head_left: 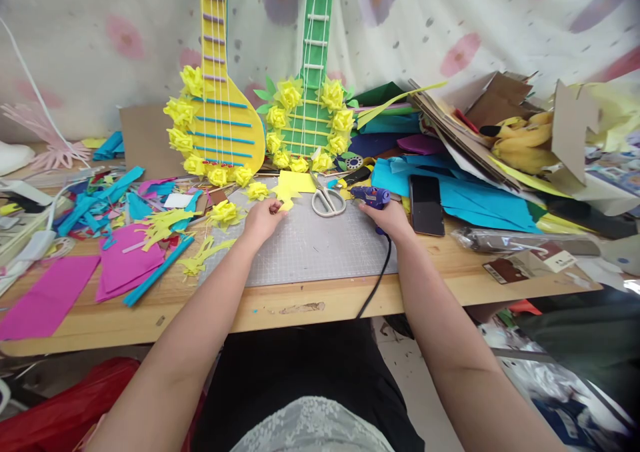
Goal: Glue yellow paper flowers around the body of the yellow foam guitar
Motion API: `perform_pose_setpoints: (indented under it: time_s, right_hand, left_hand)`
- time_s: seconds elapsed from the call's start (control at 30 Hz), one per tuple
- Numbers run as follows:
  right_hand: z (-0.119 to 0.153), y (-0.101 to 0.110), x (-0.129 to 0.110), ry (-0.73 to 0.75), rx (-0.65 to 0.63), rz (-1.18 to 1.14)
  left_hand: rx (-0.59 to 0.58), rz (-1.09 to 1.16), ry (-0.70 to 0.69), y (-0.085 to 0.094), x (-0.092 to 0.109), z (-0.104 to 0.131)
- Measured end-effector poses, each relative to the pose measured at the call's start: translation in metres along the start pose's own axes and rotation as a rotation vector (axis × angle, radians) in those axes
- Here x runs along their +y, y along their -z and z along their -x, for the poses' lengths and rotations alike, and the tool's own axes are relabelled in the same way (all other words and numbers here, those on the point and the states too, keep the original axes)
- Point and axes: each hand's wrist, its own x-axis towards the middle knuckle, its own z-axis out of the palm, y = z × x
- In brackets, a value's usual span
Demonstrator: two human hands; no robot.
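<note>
My left hand (264, 221) pinches a small cut piece of yellow crepe paper (286, 196) above the grey cutting mat (305, 259). My right hand (389, 217) is wrapped round a blue hot glue gun (371, 195), whose nozzle points left and whose black cord (379, 280) runs down over the table edge. Between my hands lie scissors (328, 203) with pale handles, their blades towards a yellow sheet (298, 181). Just left of my left hand rests a yellow paper flower (225, 213), and a smaller yellow flower (257, 191) sits behind it.
A yellow paper-flowered instrument model (227, 122) and a green one (310, 115) stand at the back. Pink paper (131, 257) and scraps cover the left side. A phone (427, 205), blue paper (483, 195) and cardboard (570, 132) lie right.
</note>
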Motion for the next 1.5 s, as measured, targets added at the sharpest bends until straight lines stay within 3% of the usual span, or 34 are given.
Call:
perform_pose_setpoints:
  time_s: [0.1,0.3,0.47,0.77,0.97,1.3,1.5]
  right_hand:
    - [-0.001,-0.001,0.001,0.003,0.062,-0.114]
    - [-0.001,0.001,-0.010,-0.058,0.132,-0.592]
    - [0.001,0.000,-0.033,0.011,0.033,-0.844]
    - [0.003,-0.035,-0.077,0.089,-0.174,-0.860]
    - [0.015,-0.063,-0.072,0.051,-0.218,-0.876]
    - [0.022,-0.060,-0.065,0.075,-0.237,-0.782]
    - [0.030,-0.065,-0.076,0.036,-0.304,-0.947]
  left_hand:
    - [-0.007,-0.043,0.003,0.006,0.000,0.002]
    - [-0.025,-0.131,-0.030,0.010,-0.001,0.004]
    - [0.000,-0.049,-0.038,0.005,-0.007,0.000]
    - [0.022,-0.168,-0.043,0.007,-0.004,0.003]
    - [-0.004,-0.246,-0.062,0.011,-0.001,0.005]
    - [0.062,-0.170,-0.093,0.027,-0.007,0.000]
    - [0.201,0.179,-0.096,0.024,-0.006,-0.003]
